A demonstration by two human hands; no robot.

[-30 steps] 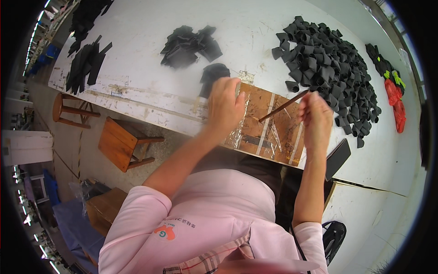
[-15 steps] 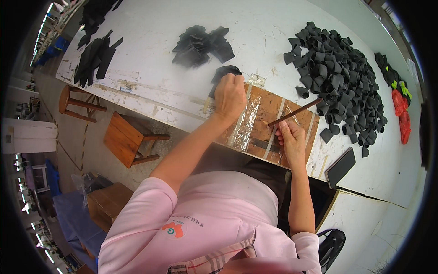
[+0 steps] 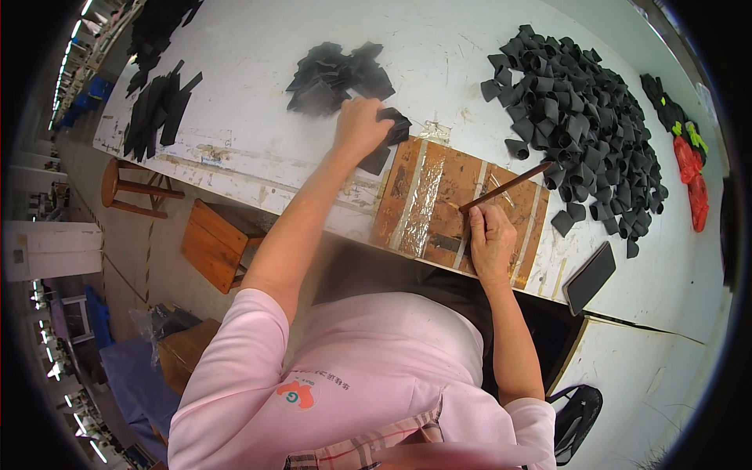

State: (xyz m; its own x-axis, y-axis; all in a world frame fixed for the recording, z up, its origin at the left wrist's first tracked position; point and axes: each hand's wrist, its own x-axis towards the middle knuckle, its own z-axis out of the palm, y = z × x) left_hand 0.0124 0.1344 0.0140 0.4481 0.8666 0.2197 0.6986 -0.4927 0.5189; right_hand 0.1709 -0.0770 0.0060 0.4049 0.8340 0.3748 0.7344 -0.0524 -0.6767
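Black fabric piece (image 3: 388, 137) — just above centre of the frame, pinched under the left hand (image 3: 359, 129), lying at the upper left corner of the brown work board (image 3: 439, 205) and overlapping its edge. Fingers curled down and closed on the piece, thumb side hidden, so exact depth of the grip hard to tell.

Nearest the body, lower centre: pink shirt (image 3: 352, 368), forearms rising out of it toward the table. At lower right, a dark bag (image 3: 576, 419) on the floor. Left of the body, a small wooden stool (image 3: 215, 243), and farther left a round wooden stool (image 3: 129, 188).

Right of centre: right hand (image 3: 489, 239) resting on the board's near right part, closed around the lower end of a thin brown stick (image 3: 505, 188) — tool slanting up to the right, its far end near the big pile. Board streaked with shiny strips of clear tape, sitting at the near edge of the white worktable (image 3: 258, 86). Just right of the board, a dark phone (image 3: 589, 278) lying flat.

Farther up: small heap of black pieces (image 3: 333, 74) just beyond the left hand. Upper right, a large pile of rolled black pieces (image 3: 583, 129), well spread. Far right edge, red and green items (image 3: 689, 160), too small to identify. Upper left, black strips (image 3: 160, 113) fanned out on the table.
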